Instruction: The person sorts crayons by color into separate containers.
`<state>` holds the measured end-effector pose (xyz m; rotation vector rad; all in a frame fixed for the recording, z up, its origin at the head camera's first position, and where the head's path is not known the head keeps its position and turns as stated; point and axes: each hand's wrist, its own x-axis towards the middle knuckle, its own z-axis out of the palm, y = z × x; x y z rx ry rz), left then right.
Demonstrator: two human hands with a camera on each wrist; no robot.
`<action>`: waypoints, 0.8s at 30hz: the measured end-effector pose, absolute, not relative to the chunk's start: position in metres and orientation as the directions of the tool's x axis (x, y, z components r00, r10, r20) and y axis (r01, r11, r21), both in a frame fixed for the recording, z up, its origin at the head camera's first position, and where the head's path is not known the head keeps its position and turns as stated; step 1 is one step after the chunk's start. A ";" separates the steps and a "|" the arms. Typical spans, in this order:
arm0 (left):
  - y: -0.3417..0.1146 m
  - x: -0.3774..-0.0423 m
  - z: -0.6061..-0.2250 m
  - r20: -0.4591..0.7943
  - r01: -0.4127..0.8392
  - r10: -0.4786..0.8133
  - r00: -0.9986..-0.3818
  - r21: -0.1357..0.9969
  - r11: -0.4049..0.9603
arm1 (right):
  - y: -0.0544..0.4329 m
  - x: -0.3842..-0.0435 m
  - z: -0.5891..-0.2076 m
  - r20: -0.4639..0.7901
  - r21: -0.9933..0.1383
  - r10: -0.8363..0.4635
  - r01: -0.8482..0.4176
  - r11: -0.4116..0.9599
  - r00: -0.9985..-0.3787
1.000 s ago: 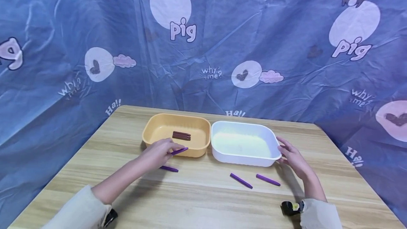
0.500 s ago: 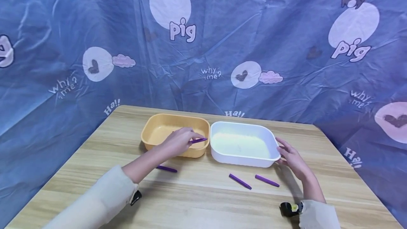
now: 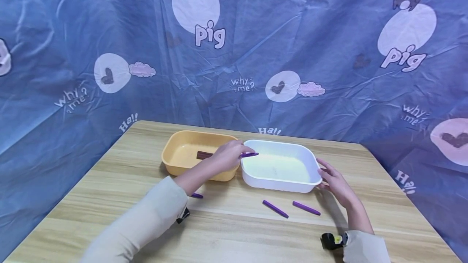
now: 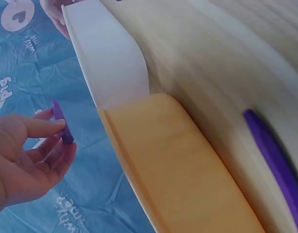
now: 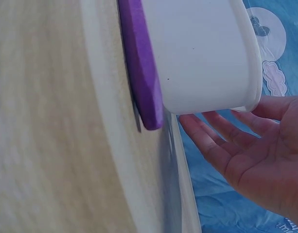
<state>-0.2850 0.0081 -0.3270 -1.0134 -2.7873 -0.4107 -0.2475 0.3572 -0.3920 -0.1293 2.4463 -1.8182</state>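
My left hand [image 3: 231, 153] pinches a purple crayon [image 3: 250, 154] between thumb and fingers, at the seam where an orange basin [image 3: 179, 169] meets a white basin [image 3: 278, 184]. The crayon's tip reaches over the white basin's left end. In the left wrist view the pinched crayon [image 4: 62, 124] stands out beyond the fingertips. My right hand [image 3: 336, 184] touches the white basin's right end with fingers extended; the right wrist view shows those fingers [image 5: 207, 138] against its wall. Brown crayons [image 3: 203, 155] lie in the orange basin, partly hidden by the left hand.
Two purple crayons, a left one [image 3: 275, 209] and a right one [image 3: 306, 208], lie on the wooden table [image 3: 234, 238] before the white basin. Another purple crayon [image 3: 197, 195] is partly covered by the left forearm. A blue printed cloth [image 3: 234, 104] hangs behind.
My left hand has carried the pinched crayon rightward, from the orange basin's front rim across it to the white basin's left end. My right hand stays at the white basin.
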 end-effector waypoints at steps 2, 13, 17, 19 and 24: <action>0.015 -0.289 -0.327 0.227 0.643 0.603 -0.764 0.204 0.738 | 0.357 -0.247 -0.392 -0.022 -0.959 -0.121 -0.014 0.282 -0.992; 0.055 -0.314 -0.336 0.161 0.636 0.616 -0.771 0.149 0.757 | 0.355 -0.246 -0.395 -0.020 -0.963 -0.107 -0.010 0.270 -0.994; 0.066 -0.322 -0.340 0.120 0.635 0.624 -0.772 0.137 0.760 | 0.355 -0.245 -0.395 -0.024 -0.964 -0.107 -0.006 0.265 -0.994; 0.072 -0.326 -0.342 0.100 0.630 0.622 -0.777 0.126 0.766 | 0.355 -0.245 -0.395 -0.022 -0.965 -0.107 -0.006 0.261 -0.994; 0.087 -0.335 -0.347 0.071 0.624 0.620 -0.782 0.084 0.777 | 0.356 -0.247 -0.394 -0.016 -0.967 -0.111 -0.013 0.255 -0.994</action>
